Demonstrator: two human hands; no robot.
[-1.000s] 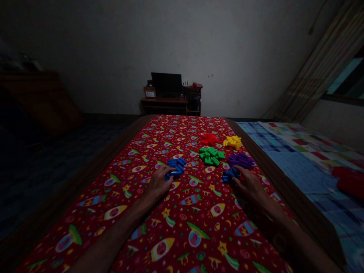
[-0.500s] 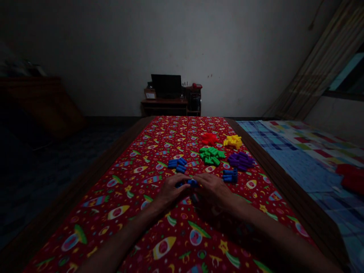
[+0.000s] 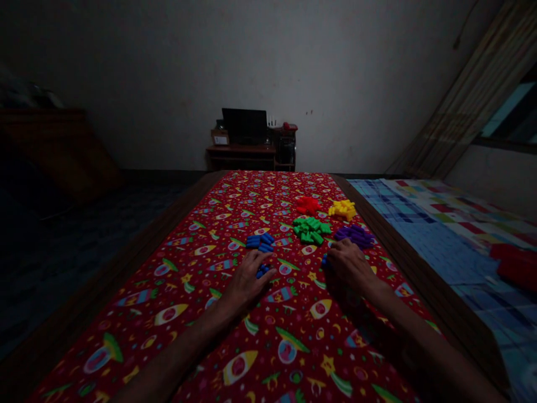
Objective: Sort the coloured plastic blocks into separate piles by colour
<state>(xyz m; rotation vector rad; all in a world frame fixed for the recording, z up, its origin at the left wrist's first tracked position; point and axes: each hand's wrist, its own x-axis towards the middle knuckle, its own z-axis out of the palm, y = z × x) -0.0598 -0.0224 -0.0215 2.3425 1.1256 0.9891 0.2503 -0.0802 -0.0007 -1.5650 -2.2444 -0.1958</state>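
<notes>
Small plastic bricks lie sorted by colour on a red cloth (image 3: 268, 336) printed with rockets. My left hand (image 3: 247, 280) rests palm down, fingers curled over a few blue bricks (image 3: 262, 271), just below a blue pile (image 3: 260, 242). My right hand (image 3: 348, 263) lies over a second small group of blue bricks (image 3: 324, 261), which it mostly hides, right below the purple pile (image 3: 354, 235). Whether its fingers grip any brick I cannot make out. Behind these lie green (image 3: 311, 229), red (image 3: 309, 205) and yellow (image 3: 343, 209) piles.
The cloth covers a long wooden table (image 3: 403, 240). A patchwork blanket (image 3: 453, 224) with something red (image 3: 516, 268) on it lies to the right. A low desk with a dark monitor (image 3: 245, 124) stands at the far wall. The room is dim.
My hands were together at the middle over blue bricks. The right hand has since moved right onto the small blue group; the left stays with the bricks in the middle.
</notes>
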